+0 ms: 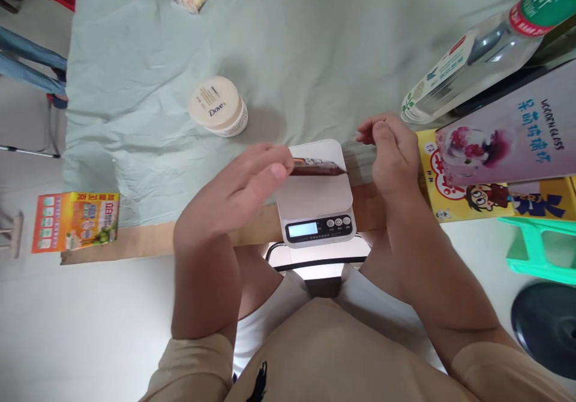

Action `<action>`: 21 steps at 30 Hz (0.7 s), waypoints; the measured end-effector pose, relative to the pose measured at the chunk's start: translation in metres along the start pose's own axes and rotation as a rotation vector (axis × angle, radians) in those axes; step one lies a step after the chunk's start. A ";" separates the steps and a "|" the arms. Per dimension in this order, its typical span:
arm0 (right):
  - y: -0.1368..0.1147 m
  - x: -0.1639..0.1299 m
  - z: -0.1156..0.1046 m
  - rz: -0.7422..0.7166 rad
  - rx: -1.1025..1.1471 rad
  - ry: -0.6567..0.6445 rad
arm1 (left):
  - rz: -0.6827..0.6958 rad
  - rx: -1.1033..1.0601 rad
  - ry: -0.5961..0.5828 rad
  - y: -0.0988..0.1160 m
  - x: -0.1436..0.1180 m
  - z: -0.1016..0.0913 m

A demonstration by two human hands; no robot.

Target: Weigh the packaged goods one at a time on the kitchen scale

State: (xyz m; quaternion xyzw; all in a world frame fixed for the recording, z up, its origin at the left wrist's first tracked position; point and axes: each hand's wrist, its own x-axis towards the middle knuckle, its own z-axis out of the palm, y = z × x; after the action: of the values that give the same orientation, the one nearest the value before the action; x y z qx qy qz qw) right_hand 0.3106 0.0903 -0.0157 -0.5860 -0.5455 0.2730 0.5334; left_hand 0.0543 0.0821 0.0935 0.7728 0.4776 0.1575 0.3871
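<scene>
At the desk's near edge, midway along: a small digital scale (315, 201) sits on the pale green cloth (144, 90).
Packet: a dark red stick packet (318, 167) lies across the scale's platform, or just over it.
Left hand (234, 195): grip pinching the packet's left end.
Right hand (390, 150): fingers curled together beside the scale, holding nothing I can see.
Progress: packet at the platform, not let go; display too small to read.
Nearby: Dove jar (218, 107) farther back; boxes (495, 168) along the right edge.
</scene>
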 end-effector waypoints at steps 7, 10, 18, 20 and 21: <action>-0.005 -0.002 0.003 0.008 0.044 -0.037 | -0.180 0.059 -0.300 0.002 -0.001 -0.003; -0.004 -0.002 0.004 0.016 0.022 -0.051 | -0.131 0.069 -0.273 -0.004 -0.005 -0.009; -0.004 -0.003 0.002 -0.097 -0.014 -0.039 | 0.066 -0.156 0.452 -0.054 0.013 0.004; -0.010 -0.005 -0.001 -0.246 -0.087 -0.103 | 0.130 -0.179 0.565 -0.065 0.019 0.006; -0.014 -0.007 -0.003 -0.330 -0.129 -0.167 | 0.188 -0.196 0.612 -0.068 0.022 0.006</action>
State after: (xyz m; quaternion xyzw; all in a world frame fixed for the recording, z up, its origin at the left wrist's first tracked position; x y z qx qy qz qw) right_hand 0.3071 0.0809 -0.0040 -0.4969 -0.6929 0.1941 0.4851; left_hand 0.0270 0.1150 0.0353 0.6894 0.4808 0.4624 0.2823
